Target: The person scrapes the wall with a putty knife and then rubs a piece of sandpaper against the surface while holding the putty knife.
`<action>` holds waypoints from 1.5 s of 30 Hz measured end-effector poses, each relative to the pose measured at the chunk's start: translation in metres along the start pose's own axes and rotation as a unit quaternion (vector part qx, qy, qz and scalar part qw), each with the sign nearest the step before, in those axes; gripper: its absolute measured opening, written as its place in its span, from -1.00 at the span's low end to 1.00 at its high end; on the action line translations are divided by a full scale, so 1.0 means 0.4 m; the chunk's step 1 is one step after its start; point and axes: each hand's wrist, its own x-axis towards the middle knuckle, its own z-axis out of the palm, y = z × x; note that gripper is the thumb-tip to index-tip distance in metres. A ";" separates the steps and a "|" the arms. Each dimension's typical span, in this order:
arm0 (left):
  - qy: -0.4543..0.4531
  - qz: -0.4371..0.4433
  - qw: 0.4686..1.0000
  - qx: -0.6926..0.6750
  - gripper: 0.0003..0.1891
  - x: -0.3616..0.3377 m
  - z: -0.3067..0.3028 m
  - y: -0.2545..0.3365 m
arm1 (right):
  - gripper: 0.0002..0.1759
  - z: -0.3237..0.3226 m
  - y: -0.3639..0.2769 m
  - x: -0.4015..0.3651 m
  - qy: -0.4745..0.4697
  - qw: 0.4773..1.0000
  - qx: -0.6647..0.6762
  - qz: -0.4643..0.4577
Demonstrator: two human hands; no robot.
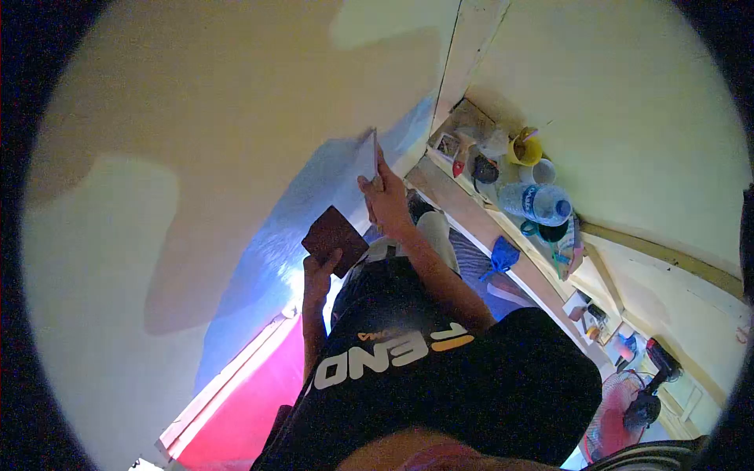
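Note:
My left hand (pixel 320 271) holds a dark brown square board (pixel 335 239) by its lower edge, with the thumb on its face. Above it and to the right, my right hand (pixel 386 200) grips a thin, pale flat tool (pixel 370 157), seen nearly edge-on. The tool's tip is at the wall (pixel 259 118), by a bluish-grey patch (pixel 302 196); whether it touches cannot be made out. The rest of the wall shows beige and pale areas.
On the right, a wooden ledge (pixel 463 196) bears a plastic bottle (pixel 536 204), a yellow cup (pixel 525 149) and a white cup (pixel 543 170). A blue item (pixel 503 257) hangs beside it. A fan (pixel 616 412) stands lower right, a pink panel (pixel 251 408) lower left.

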 end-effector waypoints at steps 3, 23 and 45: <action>-0.017 -0.056 0.998 0.022 -0.65 0.015 -0.021 -0.034 | -0.14 0.034 0.010 -0.034 0.005 0.999 0.008 -0.048; 0.003 -0.014 1.000 0.010 -0.68 0.002 -0.013 -0.004 | -0.14 0.028 0.018 -0.026 0.005 1.000 0.009 0.000; 0.005 0.005 1.000 -0.020 -0.70 -0.011 -0.016 -0.017 | -0.10 0.018 0.065 0.005 -0.009 0.999 0.026 -0.034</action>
